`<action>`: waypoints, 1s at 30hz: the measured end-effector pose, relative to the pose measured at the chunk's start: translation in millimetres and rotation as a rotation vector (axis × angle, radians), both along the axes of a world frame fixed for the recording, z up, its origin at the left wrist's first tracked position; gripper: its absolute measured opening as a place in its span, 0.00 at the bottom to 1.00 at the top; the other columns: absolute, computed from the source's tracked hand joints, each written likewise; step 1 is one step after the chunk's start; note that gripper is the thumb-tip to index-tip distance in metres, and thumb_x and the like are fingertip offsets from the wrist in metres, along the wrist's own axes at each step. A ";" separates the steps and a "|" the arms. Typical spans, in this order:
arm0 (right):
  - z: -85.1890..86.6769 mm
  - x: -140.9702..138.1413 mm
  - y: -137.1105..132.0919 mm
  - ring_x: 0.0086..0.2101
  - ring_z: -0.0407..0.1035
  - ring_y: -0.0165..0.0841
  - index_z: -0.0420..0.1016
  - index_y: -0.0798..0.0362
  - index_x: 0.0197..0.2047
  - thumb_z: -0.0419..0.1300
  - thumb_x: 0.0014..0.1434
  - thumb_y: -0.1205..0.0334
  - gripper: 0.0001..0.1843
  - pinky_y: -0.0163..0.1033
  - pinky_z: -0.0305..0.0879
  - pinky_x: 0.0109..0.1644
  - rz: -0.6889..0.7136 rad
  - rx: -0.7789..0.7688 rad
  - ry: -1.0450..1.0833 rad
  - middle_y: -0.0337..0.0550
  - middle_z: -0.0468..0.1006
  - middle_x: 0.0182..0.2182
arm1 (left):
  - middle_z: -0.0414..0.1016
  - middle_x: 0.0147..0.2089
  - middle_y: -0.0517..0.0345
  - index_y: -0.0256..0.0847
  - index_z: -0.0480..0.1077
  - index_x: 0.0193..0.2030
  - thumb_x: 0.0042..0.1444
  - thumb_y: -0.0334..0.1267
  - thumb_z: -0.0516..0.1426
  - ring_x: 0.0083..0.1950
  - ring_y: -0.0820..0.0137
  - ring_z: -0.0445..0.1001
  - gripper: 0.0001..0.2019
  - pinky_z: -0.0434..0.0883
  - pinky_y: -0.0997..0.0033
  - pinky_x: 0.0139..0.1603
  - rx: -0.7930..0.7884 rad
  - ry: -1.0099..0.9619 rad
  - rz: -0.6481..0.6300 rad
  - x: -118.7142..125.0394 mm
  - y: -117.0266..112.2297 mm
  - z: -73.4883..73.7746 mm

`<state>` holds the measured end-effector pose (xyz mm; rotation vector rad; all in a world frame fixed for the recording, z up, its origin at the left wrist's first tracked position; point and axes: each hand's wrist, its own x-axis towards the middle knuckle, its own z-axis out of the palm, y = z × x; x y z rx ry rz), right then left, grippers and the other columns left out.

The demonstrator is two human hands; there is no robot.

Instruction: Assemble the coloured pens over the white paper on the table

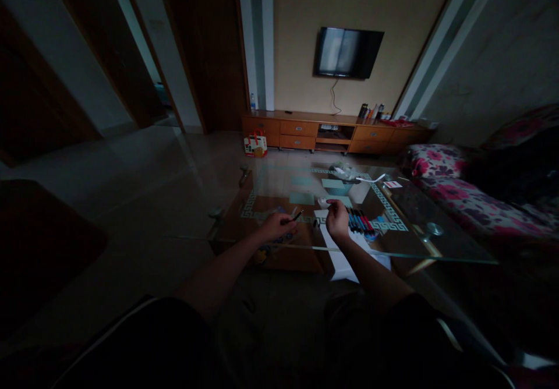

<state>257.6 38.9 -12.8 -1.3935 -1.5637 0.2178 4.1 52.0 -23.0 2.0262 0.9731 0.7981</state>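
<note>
Over the near part of the glass coffee table (279, 182), my left hand (275, 227) is closed on a dark, slim pen (297, 216); its tip points up and right. To its right, my right hand (338, 221) is held with the fingers curled together. Whatever sits in that pinch is too small and dark to make out. Beside the right hand lies a row of pens (360, 221) with black, blue and red parts. White paper (338, 258) shows below the right wrist, partly covered by the forearm.
Farther back on the table are a teal basket (338, 188) and a clear plastic bag (345, 171). A card (392, 184) lies near the right edge. A floral sofa (463, 197) stands at the right. Beyond are a wooden TV cabinet (297, 127) and a carton bag (255, 144).
</note>
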 end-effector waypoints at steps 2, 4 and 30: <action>-2.3 1.0 2.5 0.43 0.68 0.39 0.69 0.55 0.49 0.44 0.63 0.64 0.16 0.44 0.63 0.49 -0.070 0.052 0.039 0.51 0.74 0.42 | 0.75 0.27 0.58 0.34 0.76 0.33 0.60 0.46 0.56 0.28 0.73 0.70 0.16 0.63 0.77 0.30 -0.017 -0.002 -0.006 -0.5 -1.0 0.9; -3.7 0.0 4.3 0.42 0.68 0.40 0.70 0.55 0.47 0.46 0.63 0.64 0.15 0.45 0.64 0.49 -0.077 0.075 0.045 0.51 0.74 0.42 | 0.75 0.26 0.58 0.34 0.76 0.33 0.61 0.46 0.55 0.27 0.73 0.69 0.17 0.62 0.77 0.29 -0.027 -0.006 -0.004 -0.9 -1.8 1.7; -24.7 -6.4 6.7 0.41 0.70 0.37 0.77 0.54 0.40 0.57 0.52 0.71 0.13 0.42 0.65 0.51 0.231 -0.212 -0.394 0.48 0.78 0.40 | 0.75 0.28 0.58 0.34 0.76 0.38 0.60 0.46 0.54 0.28 0.72 0.70 0.16 0.64 0.76 0.29 -0.031 -0.022 0.009 -0.5 2.4 -7.6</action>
